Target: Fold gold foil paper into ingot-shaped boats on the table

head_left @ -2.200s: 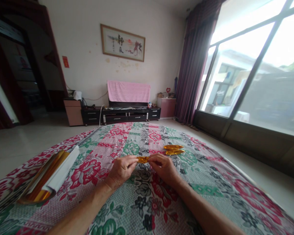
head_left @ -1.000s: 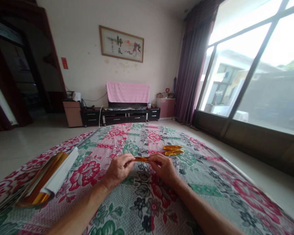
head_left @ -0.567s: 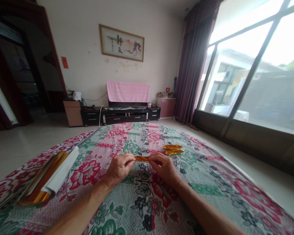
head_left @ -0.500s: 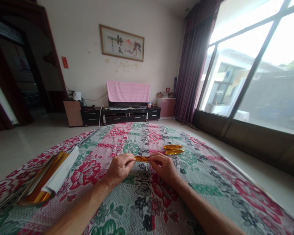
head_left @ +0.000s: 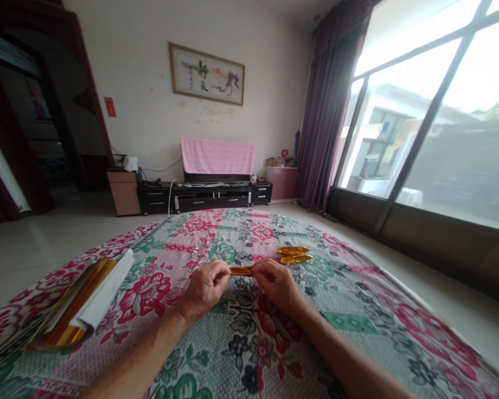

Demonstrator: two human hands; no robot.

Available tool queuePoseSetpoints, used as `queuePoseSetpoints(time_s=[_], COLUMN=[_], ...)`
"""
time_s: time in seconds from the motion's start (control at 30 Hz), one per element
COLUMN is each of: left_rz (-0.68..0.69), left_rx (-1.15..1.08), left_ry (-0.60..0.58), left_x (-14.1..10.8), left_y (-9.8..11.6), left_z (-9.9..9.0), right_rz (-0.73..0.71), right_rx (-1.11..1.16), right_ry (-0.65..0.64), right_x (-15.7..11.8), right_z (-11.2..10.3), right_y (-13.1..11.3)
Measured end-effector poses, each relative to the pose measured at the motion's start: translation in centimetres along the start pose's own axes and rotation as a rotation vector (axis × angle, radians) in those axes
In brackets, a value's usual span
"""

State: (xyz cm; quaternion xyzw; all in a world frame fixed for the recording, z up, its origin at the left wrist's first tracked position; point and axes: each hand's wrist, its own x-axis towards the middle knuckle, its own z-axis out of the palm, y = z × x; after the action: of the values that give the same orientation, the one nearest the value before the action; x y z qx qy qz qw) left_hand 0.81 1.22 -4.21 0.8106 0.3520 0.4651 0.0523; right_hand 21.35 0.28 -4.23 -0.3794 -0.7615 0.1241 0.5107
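Observation:
A small strip of shiny gold foil (head_left: pixel 242 271) is stretched level between my two hands, just above the flowered tablecloth. My left hand (head_left: pixel 208 281) pinches its left end between thumb and fingers. The right end is pinched by my right hand (head_left: pixel 276 281) in the same way. Both ends are hidden by the fingertips. Beyond my right hand, two folded gold pieces with pointed ends lie side by side on the cloth, a farther one (head_left: pixel 293 250) and a nearer one (head_left: pixel 296 259).
At the left of the patterned tablecloth (head_left: pixel 149 296) lies a stack of gold sheets (head_left: pixel 77 293) with a rolled white sheet (head_left: pixel 102 293). Past the table stand a low black cabinet (head_left: pixel 212 200) and a screen under a pink cloth (head_left: pixel 218 155).
The foil strip between my fingers looks flatter and straighter than before. Both hands stay in nearly the same place and keep their pinch.

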Motion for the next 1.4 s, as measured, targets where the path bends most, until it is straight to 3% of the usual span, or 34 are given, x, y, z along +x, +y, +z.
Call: queuePoseSetpoints(time_s=[0.5, 1.4], left_rz=[-0.151, 0.055], left_rx=[-0.049, -0.076], left_ry=[-0.108, 0.004], left_x=[-0.19, -0.23], left_y=[0.87, 0.12], left_z=[-0.2, 0.22], right_rz=[0.016, 0.025], right_rx=[0.076, 0.063], right_ry=[0.01, 0.008], right_x=[0.01, -0.13], right_z=[0.11, 0.24], right_y=[-0.41, -0.1])
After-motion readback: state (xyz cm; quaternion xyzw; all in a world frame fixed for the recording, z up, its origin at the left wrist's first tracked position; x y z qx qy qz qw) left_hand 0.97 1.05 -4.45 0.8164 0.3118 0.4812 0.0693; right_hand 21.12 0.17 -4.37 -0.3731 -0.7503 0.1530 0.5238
